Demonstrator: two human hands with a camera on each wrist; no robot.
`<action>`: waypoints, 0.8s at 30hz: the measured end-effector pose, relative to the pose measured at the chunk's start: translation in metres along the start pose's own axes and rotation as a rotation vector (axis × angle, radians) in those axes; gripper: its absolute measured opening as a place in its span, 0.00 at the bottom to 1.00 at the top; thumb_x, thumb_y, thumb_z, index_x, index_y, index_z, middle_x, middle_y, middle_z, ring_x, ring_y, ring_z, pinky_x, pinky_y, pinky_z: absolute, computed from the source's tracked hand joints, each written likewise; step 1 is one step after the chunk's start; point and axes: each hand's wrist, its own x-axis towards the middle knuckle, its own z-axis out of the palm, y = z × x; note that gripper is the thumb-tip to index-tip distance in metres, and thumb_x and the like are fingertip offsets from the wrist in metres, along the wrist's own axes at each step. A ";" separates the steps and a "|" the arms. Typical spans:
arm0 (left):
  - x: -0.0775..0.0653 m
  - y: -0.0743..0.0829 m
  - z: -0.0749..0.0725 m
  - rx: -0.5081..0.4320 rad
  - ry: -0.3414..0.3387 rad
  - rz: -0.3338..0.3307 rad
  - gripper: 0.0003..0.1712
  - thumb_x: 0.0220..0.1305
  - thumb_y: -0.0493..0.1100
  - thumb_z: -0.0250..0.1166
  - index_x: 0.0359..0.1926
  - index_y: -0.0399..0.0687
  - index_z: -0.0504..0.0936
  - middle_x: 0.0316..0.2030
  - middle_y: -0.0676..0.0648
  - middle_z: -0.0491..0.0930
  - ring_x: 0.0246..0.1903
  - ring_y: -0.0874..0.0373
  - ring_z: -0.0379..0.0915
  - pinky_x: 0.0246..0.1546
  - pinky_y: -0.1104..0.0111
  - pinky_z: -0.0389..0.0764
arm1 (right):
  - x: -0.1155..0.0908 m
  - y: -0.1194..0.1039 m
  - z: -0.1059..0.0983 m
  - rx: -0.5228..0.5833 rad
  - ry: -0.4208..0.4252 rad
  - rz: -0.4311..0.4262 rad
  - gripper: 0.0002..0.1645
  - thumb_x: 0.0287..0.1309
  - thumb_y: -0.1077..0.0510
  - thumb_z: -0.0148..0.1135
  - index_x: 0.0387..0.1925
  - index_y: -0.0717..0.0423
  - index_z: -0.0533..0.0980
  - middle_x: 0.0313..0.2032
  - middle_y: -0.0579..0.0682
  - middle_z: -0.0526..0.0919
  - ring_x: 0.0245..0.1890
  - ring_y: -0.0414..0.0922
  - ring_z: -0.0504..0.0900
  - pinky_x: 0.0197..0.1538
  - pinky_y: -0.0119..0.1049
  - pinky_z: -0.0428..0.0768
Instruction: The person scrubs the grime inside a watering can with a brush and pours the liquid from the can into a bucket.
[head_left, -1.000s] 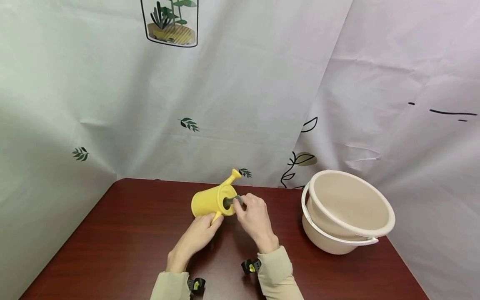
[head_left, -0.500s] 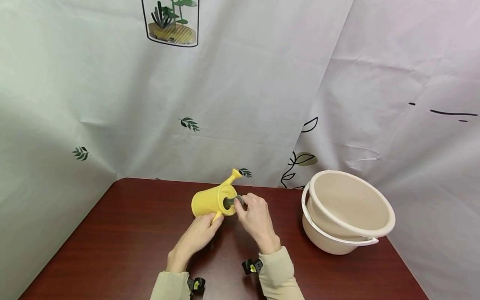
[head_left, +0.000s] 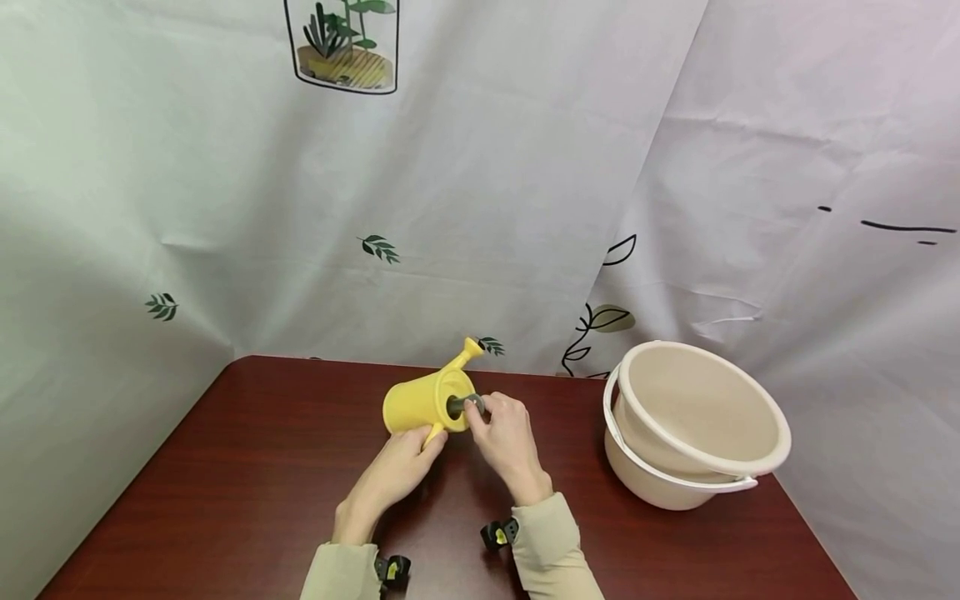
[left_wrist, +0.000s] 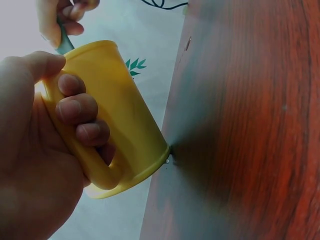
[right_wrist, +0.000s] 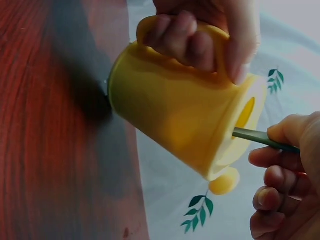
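A small yellow watering can (head_left: 414, 403) is tilted on its side over the table, its top opening turned to the right. My left hand (head_left: 399, 468) grips its handle, fingers wrapped round it as the left wrist view shows. In the right hand (head_left: 508, 437), thumb and fingers pinch a slim dark grey-green tool handle (right_wrist: 257, 136). The far end of this tool goes through the opening into the can and is hidden, so I cannot tell its kind. The can's spout (head_left: 462, 355) points up and away.
Two cream plastic basins or buckets (head_left: 693, 487), one tilted inside the other, stand on the right of the dark red-brown table (head_left: 225, 483). A white handle loops round the lower one. A pale printed cloth (head_left: 480, 183) hangs behind the table.
My right hand and the tool have shifted only slightly at the can's opening. The left hand and the can stay almost still.
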 end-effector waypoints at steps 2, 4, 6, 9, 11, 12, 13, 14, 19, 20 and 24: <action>0.000 0.000 0.000 0.001 -0.002 -0.003 0.22 0.74 0.51 0.54 0.21 0.52 0.67 0.16 0.57 0.60 0.17 0.66 0.56 0.22 0.71 0.63 | -0.001 0.001 0.001 0.005 -0.006 0.010 0.19 0.63 0.58 0.63 0.15 0.48 0.74 0.17 0.40 0.69 0.17 0.37 0.66 0.22 0.29 0.67; 0.000 0.000 0.001 0.003 -0.006 -0.009 0.22 0.74 0.51 0.54 0.21 0.52 0.67 0.16 0.57 0.60 0.17 0.66 0.56 0.22 0.71 0.63 | -0.002 0.003 0.002 0.009 -0.008 0.016 0.20 0.63 0.58 0.63 0.14 0.47 0.73 0.17 0.40 0.68 0.17 0.37 0.66 0.21 0.29 0.67; 0.000 0.000 0.001 0.005 -0.011 -0.011 0.22 0.74 0.50 0.54 0.21 0.52 0.67 0.16 0.57 0.60 0.17 0.66 0.55 0.22 0.71 0.63 | -0.003 0.003 0.003 0.012 -0.007 0.020 0.21 0.63 0.58 0.63 0.14 0.47 0.72 0.17 0.40 0.68 0.17 0.37 0.65 0.21 0.29 0.66; 0.000 0.000 0.001 0.007 -0.013 -0.011 0.22 0.75 0.51 0.54 0.21 0.52 0.67 0.16 0.57 0.60 0.17 0.66 0.55 0.22 0.71 0.63 | -0.003 0.003 0.005 0.021 -0.013 0.022 0.21 0.63 0.58 0.63 0.14 0.47 0.71 0.16 0.40 0.67 0.17 0.37 0.65 0.21 0.29 0.67; 0.000 0.000 0.000 0.006 -0.013 -0.014 0.22 0.75 0.52 0.54 0.21 0.52 0.67 0.17 0.57 0.60 0.17 0.65 0.56 0.22 0.71 0.63 | -0.003 0.002 0.006 0.029 -0.020 0.026 0.21 0.63 0.58 0.63 0.13 0.47 0.71 0.16 0.40 0.67 0.16 0.37 0.65 0.21 0.29 0.67; 0.000 0.000 0.000 0.005 -0.015 -0.018 0.22 0.75 0.52 0.53 0.21 0.51 0.67 0.16 0.57 0.60 0.17 0.65 0.56 0.22 0.71 0.63 | -0.004 0.002 0.007 0.031 -0.024 0.030 0.21 0.63 0.58 0.63 0.13 0.47 0.71 0.16 0.40 0.67 0.16 0.37 0.65 0.21 0.29 0.67; -0.001 0.000 0.000 0.004 -0.017 -0.024 0.22 0.75 0.52 0.53 0.21 0.52 0.67 0.16 0.56 0.61 0.16 0.65 0.56 0.22 0.71 0.63 | -0.004 0.002 0.008 0.034 -0.027 0.034 0.22 0.63 0.57 0.62 0.13 0.47 0.71 0.16 0.40 0.67 0.16 0.37 0.65 0.21 0.29 0.67; -0.001 0.000 -0.001 0.003 -0.019 -0.028 0.22 0.75 0.52 0.54 0.21 0.51 0.67 0.16 0.56 0.61 0.16 0.65 0.56 0.22 0.71 0.63 | -0.004 0.001 0.008 0.033 -0.026 0.037 0.22 0.63 0.57 0.63 0.13 0.47 0.71 0.16 0.40 0.67 0.16 0.37 0.65 0.20 0.29 0.66; -0.001 -0.001 0.000 0.007 -0.020 -0.036 0.22 0.75 0.51 0.54 0.21 0.51 0.67 0.16 0.56 0.61 0.16 0.65 0.56 0.22 0.71 0.63 | -0.003 0.001 0.009 0.037 -0.025 0.042 0.23 0.62 0.58 0.62 0.11 0.46 0.69 0.15 0.40 0.66 0.16 0.37 0.64 0.20 0.29 0.66; -0.001 0.000 0.000 0.006 -0.017 -0.032 0.22 0.75 0.51 0.54 0.21 0.51 0.67 0.16 0.56 0.61 0.16 0.65 0.56 0.22 0.71 0.63 | -0.003 0.000 0.008 0.036 -0.020 0.038 0.24 0.62 0.58 0.62 0.11 0.46 0.69 0.15 0.40 0.66 0.15 0.37 0.64 0.20 0.29 0.66; 0.000 0.001 0.000 0.008 -0.009 -0.021 0.22 0.74 0.50 0.54 0.21 0.51 0.67 0.16 0.57 0.60 0.16 0.65 0.56 0.22 0.71 0.63 | -0.001 -0.002 0.006 0.026 0.008 0.015 0.24 0.60 0.60 0.62 0.10 0.46 0.68 0.15 0.39 0.66 0.15 0.37 0.64 0.19 0.29 0.65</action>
